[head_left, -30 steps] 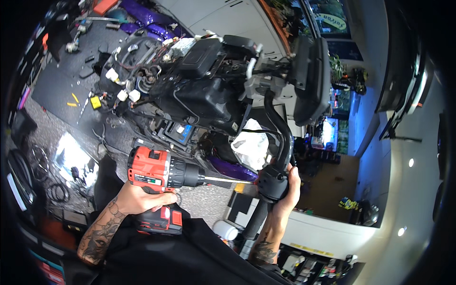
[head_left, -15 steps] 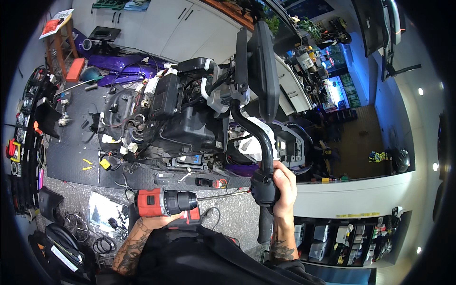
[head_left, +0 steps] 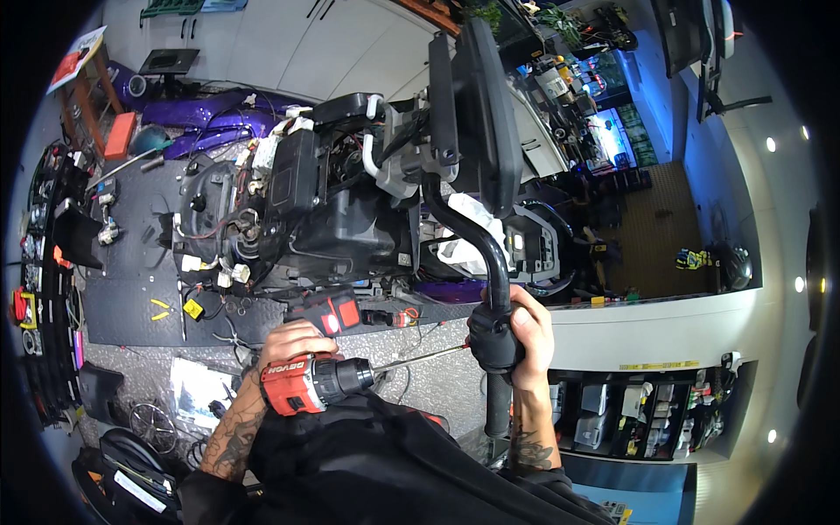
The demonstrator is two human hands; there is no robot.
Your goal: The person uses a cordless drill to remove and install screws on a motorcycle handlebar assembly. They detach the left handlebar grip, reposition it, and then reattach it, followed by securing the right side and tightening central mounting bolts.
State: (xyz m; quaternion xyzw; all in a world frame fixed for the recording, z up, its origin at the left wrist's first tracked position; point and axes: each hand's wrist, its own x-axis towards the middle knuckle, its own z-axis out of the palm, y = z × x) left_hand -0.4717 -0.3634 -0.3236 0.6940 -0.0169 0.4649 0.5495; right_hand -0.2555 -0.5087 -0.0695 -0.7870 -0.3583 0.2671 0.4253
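Observation:
My left hand (head_left: 299, 341) is wrapped round the handle of a red and black cordless drill (head_left: 297, 387). The drill's battery end points away from me, beyond my fingers. From its chuck a long thin screwdriver bit (head_left: 420, 357) runs right, its tip at the black switch housing (head_left: 495, 341) on the handlebar. My right hand (head_left: 530, 339) grips that housing, thumb on top. The black handlebar (head_left: 479, 241) curves down from the vehicle's front, with a dark rubber grip (head_left: 497, 407) at its near end. Whether the tip sits in a screw is too small to tell.
A partly stripped scooter (head_left: 341, 219) with exposed wiring fills the middle. Purple body panels (head_left: 206, 118) lie behind it. Yellow-handled pliers (head_left: 160, 310) and other tools rest on the dark mat (head_left: 131, 302). A tool rack (head_left: 48, 262) stands left, stocked shelves (head_left: 630, 420) right.
The drill has rolled over in my left hand, its battery end swinging from near my body to the far side. Its body sits slightly nearer me. My right hand keeps its hold on the housing.

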